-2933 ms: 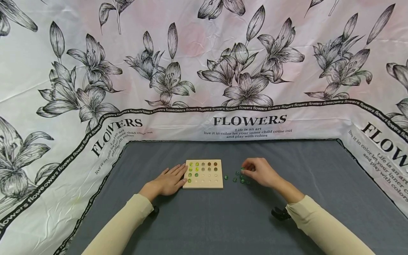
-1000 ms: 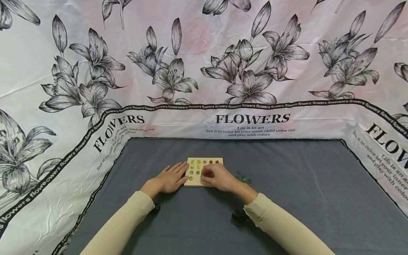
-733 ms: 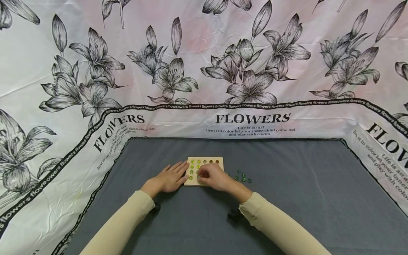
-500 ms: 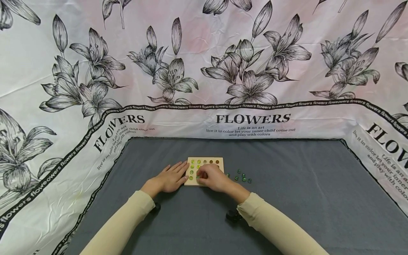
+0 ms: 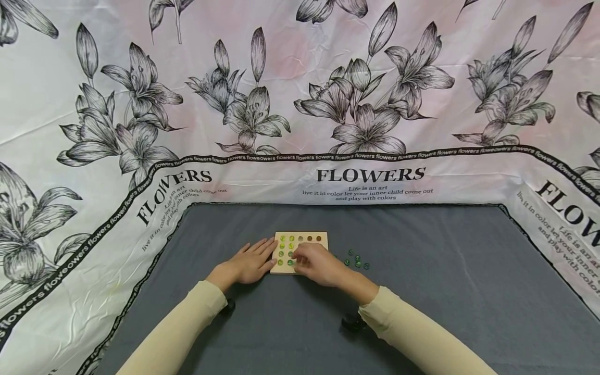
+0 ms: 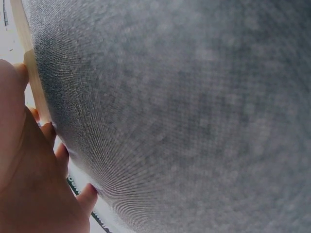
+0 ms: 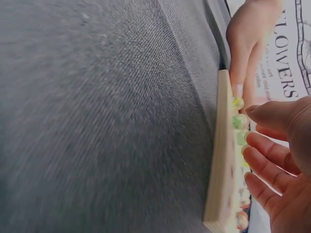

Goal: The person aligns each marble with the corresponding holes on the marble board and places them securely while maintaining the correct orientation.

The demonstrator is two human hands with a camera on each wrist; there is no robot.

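A light wooden board [image 5: 284, 270] with rows of round hollows lies on the grey cloth. Yellow-green and green marbles fill its left columns; brown and clear ones show along the far row. My left hand [image 5: 245, 263] lies flat, fingers straight, its tips on the board's left edge. Over the board's right half is my right hand [image 5: 319, 264], its fingers loosely bent. In the right wrist view thumb and fingers stand apart with nothing between them, close to a green marble [image 7: 239, 121] in the near row. The right hand hides part of the board.
Several loose green marbles [image 5: 358, 258] lie on the grey cloth [image 5: 445, 271] right of the board. Behind the table hangs a white sheet [image 5: 262, 192] printed with flowers and lettering. Black wrist devices [image 5: 352, 323] sit under the sleeves.
My right hand has carried a green marble from the loose group leftward to the board, let it go in the near row's second hollow, and drawn slightly back. The left hand stays put.
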